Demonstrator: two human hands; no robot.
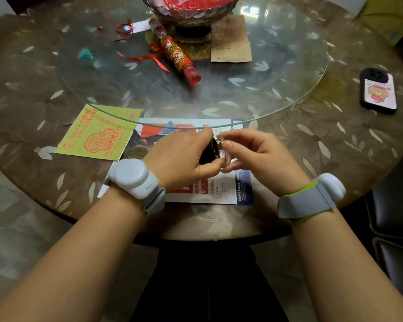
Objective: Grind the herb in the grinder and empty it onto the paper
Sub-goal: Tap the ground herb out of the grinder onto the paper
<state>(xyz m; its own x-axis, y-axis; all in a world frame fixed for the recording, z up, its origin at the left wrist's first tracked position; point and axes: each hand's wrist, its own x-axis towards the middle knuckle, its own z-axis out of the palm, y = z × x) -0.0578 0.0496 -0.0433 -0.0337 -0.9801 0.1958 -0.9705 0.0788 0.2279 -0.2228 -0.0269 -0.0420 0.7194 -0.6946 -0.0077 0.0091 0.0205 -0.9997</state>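
A green leaflet [98,133] lies left, near the counter's [335,140] front edge. Beside it, above the printed paper [209,189], the left hand [184,156] grips the dark grinder [208,152]; the right hand [258,154] pinches its clear lid [221,147]. A phone [378,91] sits toward the right edge.

Round table [33,126] with a brown leaf-patterned top; a glass turntable [265,89] lies over its middle; a glass bowl [191,12] with red contents stands at the far side on a dark foot; a red printed tube [175,52] lies tilted in front of it, a red ribbon [144,58] beside it; another red ribbon curl [124,29] farther left by a white tag; a small teal scrap [85,54]; a brown paper bag [230,40] right of the bowl; a phone [378,90] face down near the right edge; a green leaflet [98,133] with orange print, its far edge under the turntable rim.
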